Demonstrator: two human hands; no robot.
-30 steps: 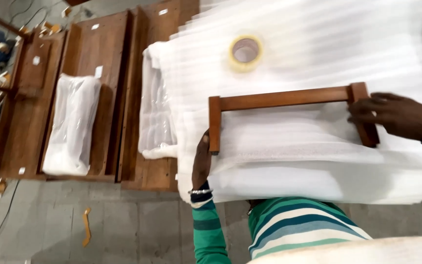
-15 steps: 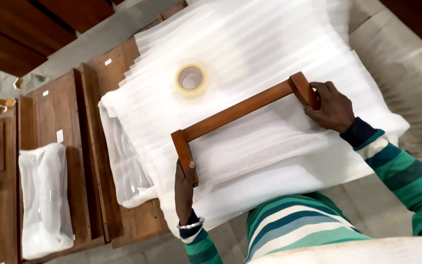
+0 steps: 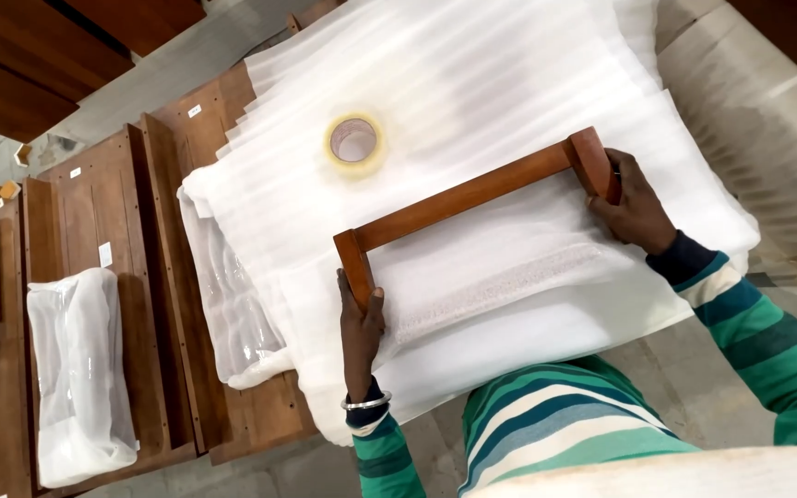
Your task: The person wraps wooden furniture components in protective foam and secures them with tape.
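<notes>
L hand (image 3: pixel 362 323) grips wooden frame (image 3: pixel 472 198) at near-left leg | R hand (image 3: pixel 634 207) closed on far-right leg | frame lies on white foam sheets (image 3: pixel 472 83), tape roll (image 3: pixel 354 143) nearby | we keep both grips even, frame flat & square to foam.

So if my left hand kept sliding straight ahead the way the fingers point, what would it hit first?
The left hand already touches the wooden frame's short leg; straight on, it would probably reach the frame's corner.

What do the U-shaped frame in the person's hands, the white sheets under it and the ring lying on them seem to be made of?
U-shaped frame: stained wood with a smooth reddish-brown, slightly glossy finish.
White sheets: probably thin packing foam, translucent, matte and ribbed.
Ring: likely a roll of clear or yellowish adhesive tape with a hollow core.
</notes>
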